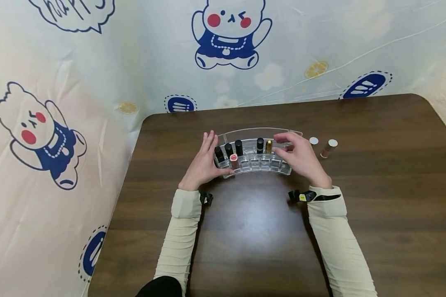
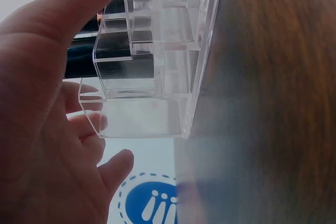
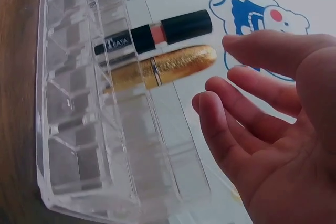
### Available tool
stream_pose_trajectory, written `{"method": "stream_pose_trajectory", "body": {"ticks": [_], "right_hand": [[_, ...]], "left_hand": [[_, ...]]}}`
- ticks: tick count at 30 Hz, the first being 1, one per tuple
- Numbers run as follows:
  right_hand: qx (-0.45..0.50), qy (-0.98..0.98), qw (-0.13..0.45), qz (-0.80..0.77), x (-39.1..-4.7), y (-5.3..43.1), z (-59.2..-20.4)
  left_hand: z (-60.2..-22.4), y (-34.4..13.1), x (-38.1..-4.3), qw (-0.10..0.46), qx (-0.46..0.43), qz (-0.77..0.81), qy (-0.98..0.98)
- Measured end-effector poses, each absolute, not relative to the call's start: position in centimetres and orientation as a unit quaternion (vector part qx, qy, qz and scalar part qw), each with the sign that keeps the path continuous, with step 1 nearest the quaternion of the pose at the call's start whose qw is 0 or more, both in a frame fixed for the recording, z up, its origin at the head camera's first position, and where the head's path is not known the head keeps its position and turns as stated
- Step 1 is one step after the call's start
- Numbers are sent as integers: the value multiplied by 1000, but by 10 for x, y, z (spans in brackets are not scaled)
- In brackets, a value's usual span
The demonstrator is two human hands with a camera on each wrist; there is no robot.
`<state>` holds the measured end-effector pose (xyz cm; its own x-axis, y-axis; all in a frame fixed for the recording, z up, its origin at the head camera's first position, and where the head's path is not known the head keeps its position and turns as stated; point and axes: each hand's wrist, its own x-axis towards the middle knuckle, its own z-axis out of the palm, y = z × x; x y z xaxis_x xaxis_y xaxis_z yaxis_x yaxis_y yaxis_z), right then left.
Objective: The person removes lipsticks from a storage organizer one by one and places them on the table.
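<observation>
A clear acrylic lipstick organizer [image 1: 254, 166], curved and tiered, stands on the table. My left hand [image 1: 204, 165] grips its left end, thumb at the front and fingers behind. Several black-capped lipsticks [image 1: 238, 147] stand in its upper tier; a pink-topped tube [image 1: 233, 161] stands lower, near the left thumb. A gold lipstick [image 3: 160, 70] sits beside a black lipstick [image 3: 152, 36] with a pink band. Just right of the gold one, my right hand [image 1: 299, 159] hovers with bent, parted fingers. In the right wrist view, nothing lies between its thumb and fingertips [image 3: 210, 100].
Right of the organizer, two white-capped tubes stand on the brown wooden table [image 1: 245, 247]: one cap [image 1: 314, 140] is partly hidden behind the right hand, the other tube [image 1: 328, 148] is farther right. A printed cloth [image 1: 163, 53] hangs behind and left of the table.
</observation>
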<state>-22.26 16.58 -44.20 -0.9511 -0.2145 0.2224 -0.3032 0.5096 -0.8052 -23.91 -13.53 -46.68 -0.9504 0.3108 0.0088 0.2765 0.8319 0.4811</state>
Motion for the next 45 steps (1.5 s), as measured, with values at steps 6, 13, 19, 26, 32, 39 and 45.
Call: {"method": "stream_pose_trajectory", "body": {"ticks": [6,13,19,26,32,39,45], "right_hand": [[141,-869,54,471,-227,156,-445],[143,-866,71,474,-230,149,-450],[145,-870,70,467,-232,147,-453],[148,-871,86,460,-233,145,-456],[149,-871,93,458,-234,144,-457],[141,-872,93,460,-234,142,-456],[137,-871,96,462,-233,142,-457]], "left_hand": [[-466,-136,-238,37,152,243,957],[-465,-137,-238,38,152,242,958],[-466,-137,-239,36,154,241,958],[-466,-137,-239,34,152,243,958],[-466,-136,-239,39,148,242,958],[-466,-137,-239,32,152,241,958],[-466,-137,-239,37,149,244,958]]}}
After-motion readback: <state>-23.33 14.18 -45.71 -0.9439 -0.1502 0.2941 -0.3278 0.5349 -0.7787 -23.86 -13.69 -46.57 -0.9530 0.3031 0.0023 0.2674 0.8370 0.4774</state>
